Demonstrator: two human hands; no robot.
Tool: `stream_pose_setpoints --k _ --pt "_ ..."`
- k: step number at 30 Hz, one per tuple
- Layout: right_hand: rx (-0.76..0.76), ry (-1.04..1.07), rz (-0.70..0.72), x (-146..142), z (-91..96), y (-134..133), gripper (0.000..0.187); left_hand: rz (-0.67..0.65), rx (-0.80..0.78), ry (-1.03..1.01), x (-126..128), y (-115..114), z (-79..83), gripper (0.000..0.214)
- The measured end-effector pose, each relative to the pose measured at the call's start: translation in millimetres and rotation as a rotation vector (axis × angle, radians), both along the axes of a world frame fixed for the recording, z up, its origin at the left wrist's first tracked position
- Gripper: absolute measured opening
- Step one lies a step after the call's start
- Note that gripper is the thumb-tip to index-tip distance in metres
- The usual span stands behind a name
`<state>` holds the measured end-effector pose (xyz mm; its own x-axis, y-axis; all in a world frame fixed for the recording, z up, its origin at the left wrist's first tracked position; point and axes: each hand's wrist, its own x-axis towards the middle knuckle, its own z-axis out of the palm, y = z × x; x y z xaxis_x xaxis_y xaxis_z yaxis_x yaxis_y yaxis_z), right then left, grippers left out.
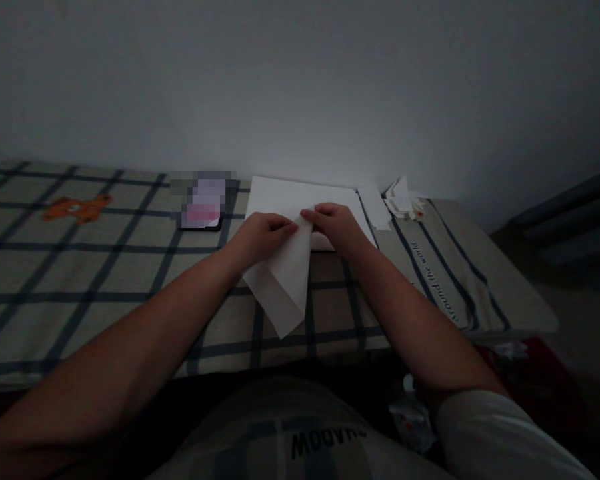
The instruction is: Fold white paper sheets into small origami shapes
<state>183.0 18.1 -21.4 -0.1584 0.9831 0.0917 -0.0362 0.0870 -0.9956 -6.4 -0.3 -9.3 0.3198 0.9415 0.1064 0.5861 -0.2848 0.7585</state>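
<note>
A folded sheet of white paper (290, 273) is held up between both hands over the near part of the table. My left hand (263, 237) pinches it along its upper left edge. At the top point of the paper, my right hand (334, 223) grips it between thumb and fingers. The paper narrows toward the top and its lower end hangs loose with an opened fold. Behind the hands a stack of white paper (290, 193) lies flat, partly covered by them.
The table bears a checked cloth (130, 280). A phone (207, 200) lies left of the stack, with an orange bear-shaped item (77, 209) farther left. A white paper strip (375, 207) and folded paper pieces (405, 200) lie right. A wall (300, 87) rises behind.
</note>
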Motion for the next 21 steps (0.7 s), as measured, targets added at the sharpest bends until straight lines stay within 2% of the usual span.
stream_pose_setpoints --k 10,21 --pt "-0.05 0.055 -0.013 0.5 -1.7 1.9 0.037 0.026 -0.031 0.004 0.9 -1.5 2.8 0.036" --pt "0.047 -0.035 -0.073 2.5 -8.0 5.1 0.043 0.008 -0.06 0.022 0.7 1.1 0.7 0.038"
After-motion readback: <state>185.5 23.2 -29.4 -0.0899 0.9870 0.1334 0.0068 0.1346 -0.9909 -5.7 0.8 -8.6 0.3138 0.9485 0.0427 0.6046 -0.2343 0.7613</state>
